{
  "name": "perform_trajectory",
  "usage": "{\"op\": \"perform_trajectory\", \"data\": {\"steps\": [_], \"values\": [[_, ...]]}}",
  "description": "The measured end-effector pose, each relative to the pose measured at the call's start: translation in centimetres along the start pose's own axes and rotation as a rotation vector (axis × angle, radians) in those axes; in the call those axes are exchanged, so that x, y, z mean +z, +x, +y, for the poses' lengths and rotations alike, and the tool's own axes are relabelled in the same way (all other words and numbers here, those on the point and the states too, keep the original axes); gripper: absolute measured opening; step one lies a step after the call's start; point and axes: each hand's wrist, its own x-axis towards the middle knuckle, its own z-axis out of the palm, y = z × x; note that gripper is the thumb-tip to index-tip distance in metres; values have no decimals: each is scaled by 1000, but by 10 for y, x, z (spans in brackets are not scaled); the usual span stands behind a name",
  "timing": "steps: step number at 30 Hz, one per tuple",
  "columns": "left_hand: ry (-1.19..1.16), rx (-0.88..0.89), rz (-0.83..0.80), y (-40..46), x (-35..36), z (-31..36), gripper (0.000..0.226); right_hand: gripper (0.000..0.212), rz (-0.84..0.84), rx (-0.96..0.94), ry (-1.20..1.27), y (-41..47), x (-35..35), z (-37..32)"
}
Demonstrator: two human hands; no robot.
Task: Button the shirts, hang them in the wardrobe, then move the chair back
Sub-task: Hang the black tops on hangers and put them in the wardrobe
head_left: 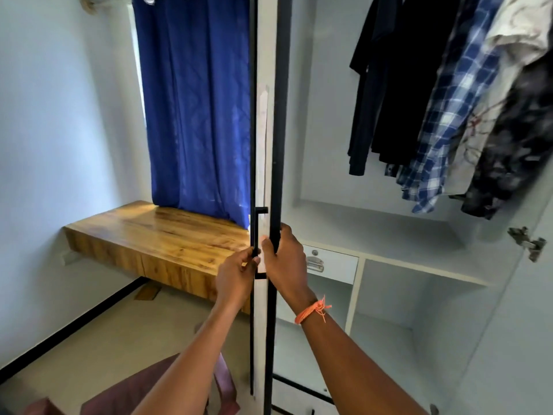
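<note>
The white, black-edged wardrobe door (pixel 264 145) is being gripped by the right hand (pixel 284 262); its slim black handle (pixel 256 244) is being pinched by left hand (pixel 236 277) fingers. Shirts (pixel 443 115) are hanging inside, apparently finished; closing is being judged next, then the maroon chair (pixel 143 393).

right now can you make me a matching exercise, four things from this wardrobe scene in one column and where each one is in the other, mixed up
Things:
1. plaid shirt
2. left hand
3. small drawer
4. blue curtain

Places:
A. under the wardrobe shelf, just right of the door
B. hanging above the wooden bench
C. on the black door handle
D. hanging among dark clothes inside the wardrobe

Pairs: 1-D, 2-C, 3-A, 4-B
</note>
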Motion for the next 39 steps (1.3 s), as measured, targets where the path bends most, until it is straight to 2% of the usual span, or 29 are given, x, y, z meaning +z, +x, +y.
{"op": "perform_trajectory", "data": {"steps": [2,6,10,14,22,27,32,35,37,39], "values": [[-28,43,-35,3,25,12,18,29,38,35,-71,7,-17,19],[-277,13,-217,11,81,40,12,24,67,104,-13,30,-60,63],[-284,44,-297,30,138,59,8,17,118,158,-13,61,-95,103],[-240,101,-344,56,188,73,7,27,120,160,5,97,-119,143],[-172,103,-369,111,261,85,9,31,34,156,87,177,-146,220],[-162,89,-329,127,286,88,13,27,-18,120,141,204,-156,237],[-102,108,-291,131,293,93,14,28,-1,143,138,211,-156,236],[-73,106,-289,130,292,91,13,31,89,209,51,192,-155,231],[-46,86,-270,122,293,93,2,36,153,286,17,167,-157,232],[-48,16,-264,106,295,101,23,36,199,349,-15,136,-163,236]]}}
